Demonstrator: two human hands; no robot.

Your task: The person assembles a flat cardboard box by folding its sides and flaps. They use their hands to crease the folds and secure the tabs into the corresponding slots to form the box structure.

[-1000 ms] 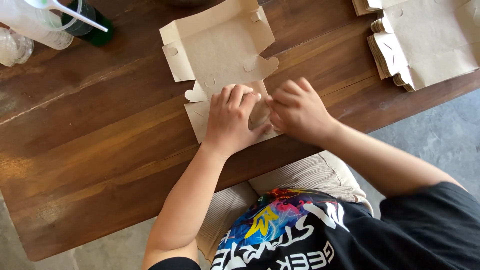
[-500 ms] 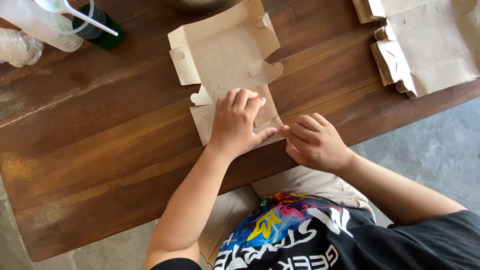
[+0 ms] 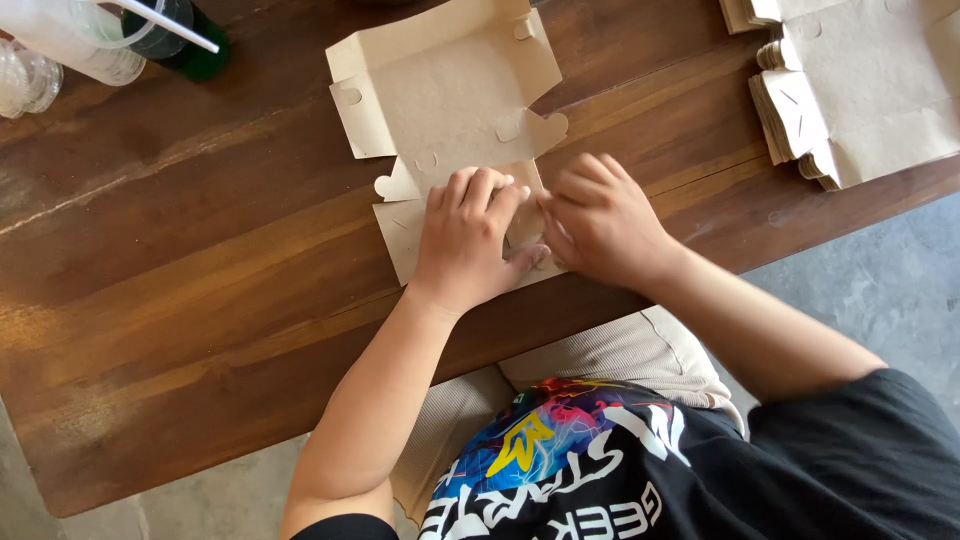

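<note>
A flat, unfolded box blank [image 3: 445, 100] of plain brown cardboard lies near the front edge of the table [image 3: 180, 300], its long axis running away from the person and tilted a little to the right, with the far panel's side flaps raised and small rounded tabs cut along its edges. The left hand [image 3: 468, 240] lies palm down on the near panel, fingers spread and pressing the card flat rather than gripping it. The right hand [image 3: 600, 222] rests just beside it, touching it at the thumb, fingers curled onto the near panel's right edge; whether they pinch a flap cannot be told. The table is dark, glossy wooden planks with visible grain. At its far right lies a stack of flat blanks [image 3: 860, 90] of the same cardboard, well apart. At the far left stand a clear plastic cup [image 3: 75, 45] with a straw and a green bottle [image 3: 190, 45]. Below the table is a grey concrete floor [image 3: 880, 290].
</note>
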